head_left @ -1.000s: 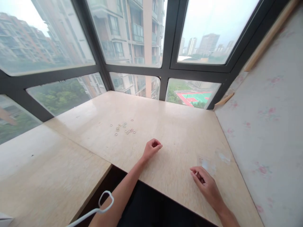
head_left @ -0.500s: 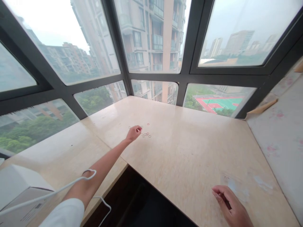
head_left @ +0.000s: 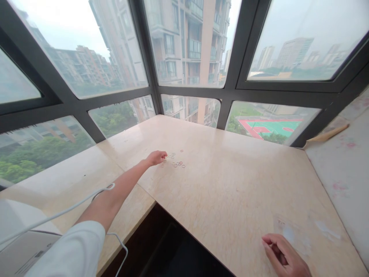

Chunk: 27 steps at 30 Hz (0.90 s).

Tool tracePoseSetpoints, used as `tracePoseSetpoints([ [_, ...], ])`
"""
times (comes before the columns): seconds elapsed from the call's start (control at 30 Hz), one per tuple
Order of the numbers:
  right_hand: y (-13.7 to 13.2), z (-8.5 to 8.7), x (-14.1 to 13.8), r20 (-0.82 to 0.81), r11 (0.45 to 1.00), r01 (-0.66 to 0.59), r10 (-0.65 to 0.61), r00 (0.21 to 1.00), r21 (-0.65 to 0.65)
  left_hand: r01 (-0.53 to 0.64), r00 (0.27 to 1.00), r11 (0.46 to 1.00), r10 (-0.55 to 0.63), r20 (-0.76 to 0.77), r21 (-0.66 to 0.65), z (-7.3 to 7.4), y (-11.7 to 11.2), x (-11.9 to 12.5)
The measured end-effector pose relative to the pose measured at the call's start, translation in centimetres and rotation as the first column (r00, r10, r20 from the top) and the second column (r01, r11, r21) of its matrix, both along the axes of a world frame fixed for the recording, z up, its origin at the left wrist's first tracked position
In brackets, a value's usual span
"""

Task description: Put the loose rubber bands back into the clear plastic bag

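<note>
My left hand [head_left: 157,157] reaches far across the tabletop, its fingers pinched together at the left edge of a scatter of small thin rings [head_left: 180,163]. Something fine and pale shows at its fingertips, too small to make out. Several rings lie loosely to the right of that hand, and a reddish ring [head_left: 181,151] sits apart, farther back. At the lower right, my right hand [head_left: 284,254] rests on the table with curled fingers, thumb and forefinger close together, and nothing visible in it. Beside it lies a clear plastic bag [head_left: 291,232].
The pale tabletop [head_left: 225,181] runs back to dark-framed windows. A second clear plastic piece [head_left: 328,229] lies near the right wall. At the lower left stand a white box [head_left: 25,246] and a white cable [head_left: 72,207] crossing my left forearm. A dark gap [head_left: 167,242] opens below the table's front edge.
My left hand has shifted slightly left, uncovering more rings around its fingertips. My right hand stays curled in about the same place. The view has moved slightly.
</note>
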State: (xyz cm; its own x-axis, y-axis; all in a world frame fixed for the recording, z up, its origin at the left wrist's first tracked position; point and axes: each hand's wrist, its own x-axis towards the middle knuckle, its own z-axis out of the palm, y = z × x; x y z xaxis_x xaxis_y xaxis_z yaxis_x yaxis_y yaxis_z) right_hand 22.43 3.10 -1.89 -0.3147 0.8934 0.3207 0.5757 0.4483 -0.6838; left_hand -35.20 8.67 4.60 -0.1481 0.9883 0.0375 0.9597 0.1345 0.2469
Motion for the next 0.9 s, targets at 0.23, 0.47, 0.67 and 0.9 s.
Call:
tracePoseSetpoints([
  [0.23, -0.6, 1.1, -0.8, 0.032, 0.999, 0.046, -0.046, 0.998, -0.007, 0.006, 1.0, 1.0, -0.006, 0.012, 0.006, -0.8, 0.5, -0.6],
  [0.47, -0.4, 0.9, -0.7, 0.07, 0.999, 0.029, -0.03, 0.997, 0.015, -0.01, 0.993, 0.998, 0.003, 0.117, 0.057, -0.8, 0.6, -0.3],
  [0.67, -0.3, 0.8, -0.5, 0.078, 0.999, 0.02, -0.022, 0.997, 0.027, -0.071, 0.961, 0.987, 0.029, 0.275, 0.145, -0.4, 0.1, -0.1],
  [0.9, -0.1, 0.7, -0.3, 0.091, 0.999, -0.009, 0.005, 0.996, 0.041, -0.197, 0.855, 0.956, 0.059, 0.515, 0.217, 1.1, 0.0, 1.6],
])
